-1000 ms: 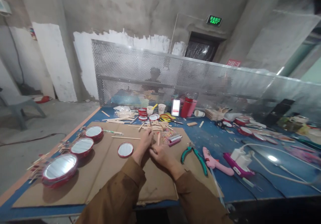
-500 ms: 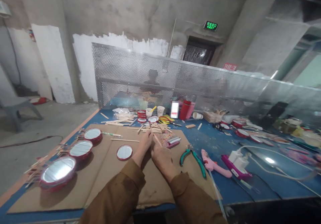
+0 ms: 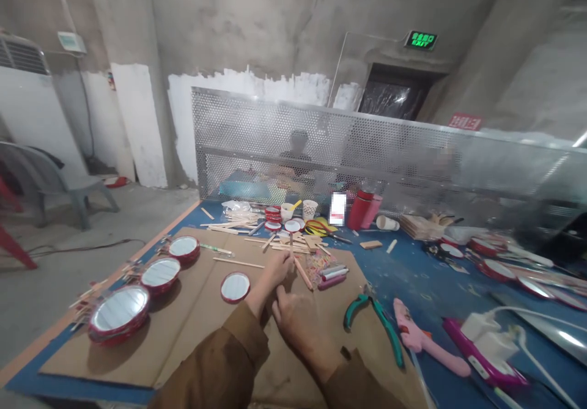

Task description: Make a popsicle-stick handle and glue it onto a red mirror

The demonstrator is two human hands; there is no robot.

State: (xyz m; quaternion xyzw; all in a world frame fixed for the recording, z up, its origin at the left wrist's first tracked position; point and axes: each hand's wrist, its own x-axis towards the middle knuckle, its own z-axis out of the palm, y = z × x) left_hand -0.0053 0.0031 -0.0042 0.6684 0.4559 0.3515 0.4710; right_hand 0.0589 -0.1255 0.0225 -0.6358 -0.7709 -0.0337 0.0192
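- Left hand (image 3: pixel 277 269): fingers closed, pinching a thin stick (image 3: pixel 291 245), which stands out beyond the fingertips; its near end is hidden in the hand. Its long axis runs forward, far end pointing away from the wearer.
- Right hand (image 3: pixel 297 318): just below and right of the left, fingers curled; its palm side is hidden, so whether it holds anything cannot be told.
- Just beyond the right hand: one wooden piece (image 3: pixel 303 274), slanting forward and left on brown cardboard (image 3: pixel 195 317).
- Left of the hands: one flat red-rimmed disc (image 3: pixel 235 287); farther left, three thicker red-rimmed rounds (image 3: pixel 120 309) in a row.
- Right of the hands: three pens (image 3: pixel 334 276), one pair of green-handled pliers (image 3: pixel 389 331), one pink glue gun (image 3: pixel 424 339).
- Ahead of the hands: overlapping loose sticks (image 3: pixel 238 222), impossible to count; three paper cups (image 3: pixel 310 208), one tipped over.
- Both sleeves (image 3: pixel 220 360) are cut off below.
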